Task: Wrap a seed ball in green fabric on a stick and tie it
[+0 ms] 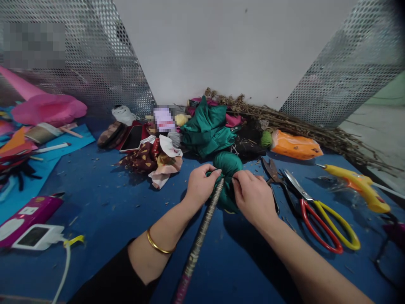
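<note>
Between my hands, a bunched piece of shiny green cloth point(227, 162) forms a rounded puff at the tip of a stick point(202, 230). This stick has a silvery, banded wrap that turns purple at its lower end, and it slants toward me. My left hand point(202, 183) pinches the cloth just left of the stick's tip, thumb against the forefinger. On the other side, my right hand point(255, 194) pinches the cloth with thumb and fingertips. Fingers cover part of the gathered middle, so any thread there cannot be made out. More green cloth point(207, 131) lies heaped behind.
Right of my hands lie dark pliers point(272, 171), scissors point(321, 221) with red and yellow handles, and a yellow glue gun point(360, 183). Dry twigs point(294, 122) and an orange packet point(295, 145) are behind. Leftward are crumpled brown cloth point(139, 158), blue sheets point(71, 143) and a purple power bank point(30, 215).
</note>
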A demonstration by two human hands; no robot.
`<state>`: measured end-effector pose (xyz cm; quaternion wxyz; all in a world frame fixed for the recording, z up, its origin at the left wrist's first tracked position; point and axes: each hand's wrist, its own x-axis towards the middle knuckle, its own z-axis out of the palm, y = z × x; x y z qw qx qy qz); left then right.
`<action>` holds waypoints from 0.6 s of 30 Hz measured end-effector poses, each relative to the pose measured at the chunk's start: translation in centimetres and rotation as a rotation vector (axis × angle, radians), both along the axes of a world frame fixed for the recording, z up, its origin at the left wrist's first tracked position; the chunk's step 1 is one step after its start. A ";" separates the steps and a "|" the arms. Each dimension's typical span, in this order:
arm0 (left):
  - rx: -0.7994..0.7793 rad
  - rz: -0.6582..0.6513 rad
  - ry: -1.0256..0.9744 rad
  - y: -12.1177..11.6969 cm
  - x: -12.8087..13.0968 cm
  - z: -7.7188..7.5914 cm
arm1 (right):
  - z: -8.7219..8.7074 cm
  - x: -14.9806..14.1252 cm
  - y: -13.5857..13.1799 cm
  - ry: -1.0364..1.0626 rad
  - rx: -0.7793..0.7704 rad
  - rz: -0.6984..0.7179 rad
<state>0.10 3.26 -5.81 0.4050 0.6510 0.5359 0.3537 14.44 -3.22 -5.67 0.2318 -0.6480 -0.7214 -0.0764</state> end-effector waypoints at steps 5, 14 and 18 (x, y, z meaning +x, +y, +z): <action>0.061 0.010 0.066 -0.3 0.3 0.4 | 0.1 -0.5 0.0 -0.167 0.016 0.027; 0.139 -0.030 0.087 -0.8 0.6 0.5 | -0.2 -1.2 0.2 -0.244 0.076 0.069; 0.133 -0.046 0.106 -0.6 0.4 0.4 | -0.3 -0.8 0.4 -0.281 0.068 0.044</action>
